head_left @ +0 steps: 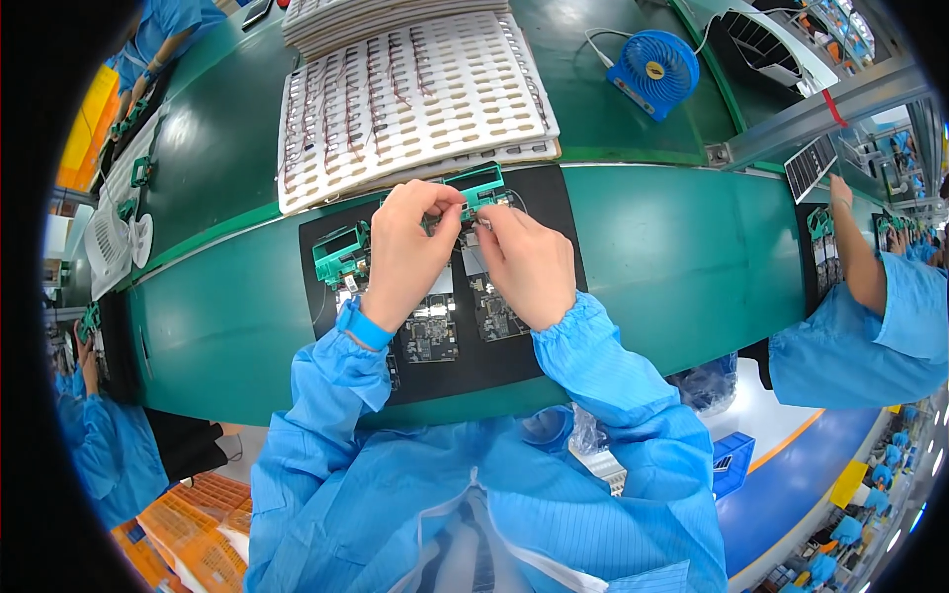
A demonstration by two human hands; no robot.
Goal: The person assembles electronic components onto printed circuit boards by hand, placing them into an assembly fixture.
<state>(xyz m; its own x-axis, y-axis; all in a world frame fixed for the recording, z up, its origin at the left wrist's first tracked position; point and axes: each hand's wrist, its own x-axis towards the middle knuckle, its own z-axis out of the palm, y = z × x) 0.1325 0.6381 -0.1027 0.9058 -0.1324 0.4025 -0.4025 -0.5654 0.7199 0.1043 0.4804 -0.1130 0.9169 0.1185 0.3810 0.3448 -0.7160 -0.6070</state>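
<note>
Lying crosswise, green frame (478, 184) long-axis left-right

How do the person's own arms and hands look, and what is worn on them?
Both arms are in light blue, finely striped coat sleeves with gathered elastic cuffs. The left hand is bare, with a blue band at its wrist. The right hand is bare too, with no glove or band visible.
</note>
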